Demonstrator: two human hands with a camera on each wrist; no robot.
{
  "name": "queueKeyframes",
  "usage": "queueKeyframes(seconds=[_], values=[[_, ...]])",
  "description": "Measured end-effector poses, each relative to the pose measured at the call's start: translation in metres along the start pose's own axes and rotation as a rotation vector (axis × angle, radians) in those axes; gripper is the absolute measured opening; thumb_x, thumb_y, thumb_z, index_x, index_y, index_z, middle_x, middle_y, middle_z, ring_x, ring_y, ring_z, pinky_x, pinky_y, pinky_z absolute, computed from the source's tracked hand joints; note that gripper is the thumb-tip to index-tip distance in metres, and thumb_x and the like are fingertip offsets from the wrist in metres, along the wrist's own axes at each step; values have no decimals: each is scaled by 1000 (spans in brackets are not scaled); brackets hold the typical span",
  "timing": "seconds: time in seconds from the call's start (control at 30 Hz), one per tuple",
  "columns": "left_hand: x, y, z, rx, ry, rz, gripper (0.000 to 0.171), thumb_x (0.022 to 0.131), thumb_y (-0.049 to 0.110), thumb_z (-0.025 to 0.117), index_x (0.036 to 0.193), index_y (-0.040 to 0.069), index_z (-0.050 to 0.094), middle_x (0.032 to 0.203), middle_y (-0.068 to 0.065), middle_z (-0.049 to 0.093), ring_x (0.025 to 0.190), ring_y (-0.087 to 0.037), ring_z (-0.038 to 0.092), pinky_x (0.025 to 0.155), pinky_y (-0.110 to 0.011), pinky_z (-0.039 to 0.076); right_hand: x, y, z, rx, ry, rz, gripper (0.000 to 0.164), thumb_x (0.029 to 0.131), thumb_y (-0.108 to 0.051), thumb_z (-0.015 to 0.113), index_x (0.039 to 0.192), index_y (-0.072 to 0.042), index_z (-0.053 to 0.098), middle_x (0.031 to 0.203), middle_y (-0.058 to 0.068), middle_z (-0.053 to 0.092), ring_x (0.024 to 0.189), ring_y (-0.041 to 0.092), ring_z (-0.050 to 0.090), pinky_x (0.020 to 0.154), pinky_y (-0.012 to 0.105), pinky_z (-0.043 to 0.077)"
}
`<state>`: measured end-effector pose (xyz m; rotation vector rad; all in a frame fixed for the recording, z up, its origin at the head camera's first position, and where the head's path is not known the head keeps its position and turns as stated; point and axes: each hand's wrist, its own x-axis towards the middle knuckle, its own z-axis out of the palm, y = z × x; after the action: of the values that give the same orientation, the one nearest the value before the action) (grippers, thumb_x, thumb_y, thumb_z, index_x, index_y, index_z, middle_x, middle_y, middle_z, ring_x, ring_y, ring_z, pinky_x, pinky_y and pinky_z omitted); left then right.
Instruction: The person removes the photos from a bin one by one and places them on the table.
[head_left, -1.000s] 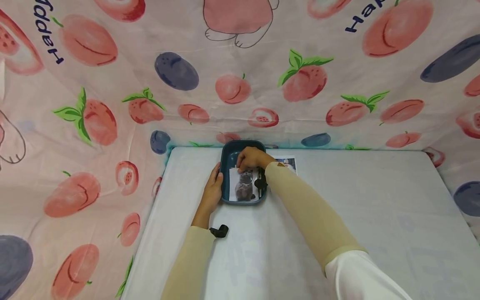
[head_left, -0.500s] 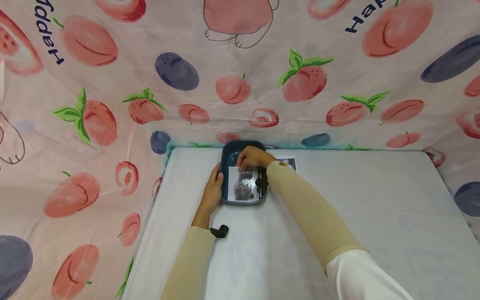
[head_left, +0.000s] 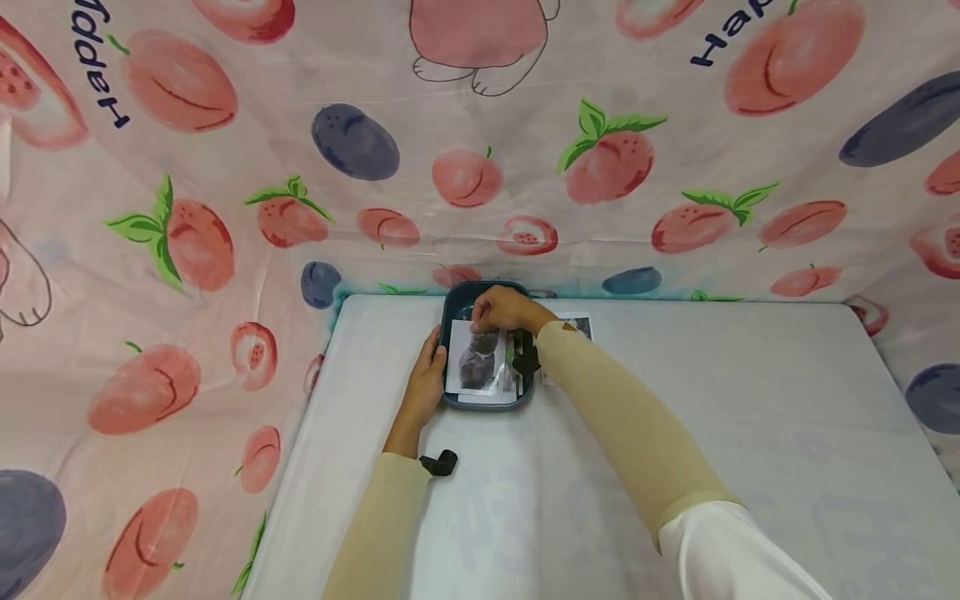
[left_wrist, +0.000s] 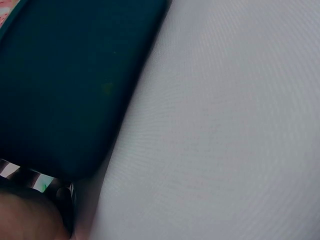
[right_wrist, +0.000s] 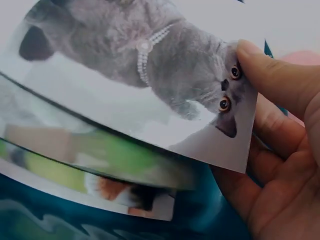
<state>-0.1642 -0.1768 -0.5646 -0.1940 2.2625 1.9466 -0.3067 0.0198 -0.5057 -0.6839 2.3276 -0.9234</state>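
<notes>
White table (head_left: 675, 433) below; cat photo (head_left: 476, 365) runs front-to-back, head (right_wrist: 222, 90) farthest.

Tray (head_left: 487, 407) is dark teal, centre frame. Top photo (right_wrist: 150, 60) shows grey cat, amber eyes, white beaded collar. Lowest photo (right_wrist: 115, 192), lower left of right wrist view: green, orange, black, white. Table (head_left: 675, 433) white. Backdrop (head_left: 408, 108), upper frame: pale pink, red-pink fruit, green leaves, dark blue ovals. Sleeves (head_left: 630, 425) beige.

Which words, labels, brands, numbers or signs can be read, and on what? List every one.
"Happ", then a cut-off letter: fruit-patterned backdrop, upper left.
"Ha", then a cut-off letter: same backdrop, upper right.
White table: faint marks, unreadable.
Cat photo and dark tray: no readable text.
</notes>
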Motion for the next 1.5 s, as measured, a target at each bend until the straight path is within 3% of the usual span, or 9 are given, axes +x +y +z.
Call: queueKeyframes(seconds=[0.23, 0.43, 0.67, 0.97, 1.23, 1.5], values=[[-1, 1, -1, -12, -1, 10, 53, 112, 39, 36, 163, 28, 25, 169, -4, 25, 156, -27, 21, 127, -52, 19, -7, -5, -6, -38, 31, -15, 11, 93, -27, 76, 94, -16, 75, 93, -1, 73, 78, 16, 59, 73, 30, 48], [-1, 0, -1, -10, -10, 12, 54, 112, 40, 36, 164, 28, 24, 169, -4, 24, 157, -27, 21, 126, -52, 20, -16, -5, -11, 13, 52, -25, 12, 93, -25, 77, 95, -13, 74, 90, 2, 72, 75, 16, 58, 72, 30, 48], [-2, 1, -1, 8, -8, 3, 55, 111, 42, 37, 164, 29, 24, 170, -1, 24, 157, -25, 18, 127, -52, 19, -22, 0, -14, 88, 64, -27, 13, 94, -28, 76, 99, -16, 73, 100, 3, 72, 85, 17, 64, 77, 31, 50], [-2, 2, -1, 2, 1, 0, 53, 112, 39, 37, 163, 29, 26, 170, -1, 22, 158, -24, 16, 128, -52, 16, -39, -1, -25, 197, 94, -72, 19, 96, -29, 74, 106, -13, 72, 79, 3, 71, 67, 16, 57, 63, 30, 49], [-2, 2, 0, 22, 14, -15, 52, 112, 38, 36, 163, 32, 26, 171, 0, 22, 159, -24, 14, 128, -51, 15, -62, 5, -43, 183, 161, -62, 22, 96, -36, 73, 107, -18, 72, 73, 0, 60, 69, 17, 51, 64, 32, 45], [-2, 3, 0, 25, 9, -32, 52, 112, 40, 36, 162, 35, 26, 170, 2, 22, 159, -22, 15, 128, -49, 16, -89, 18, -60, 178, 184, -23, 26, 96, -39, 73, 110, -17, 72, 91, 7, 68, 83, 24, 59, 70, 37, 50]])
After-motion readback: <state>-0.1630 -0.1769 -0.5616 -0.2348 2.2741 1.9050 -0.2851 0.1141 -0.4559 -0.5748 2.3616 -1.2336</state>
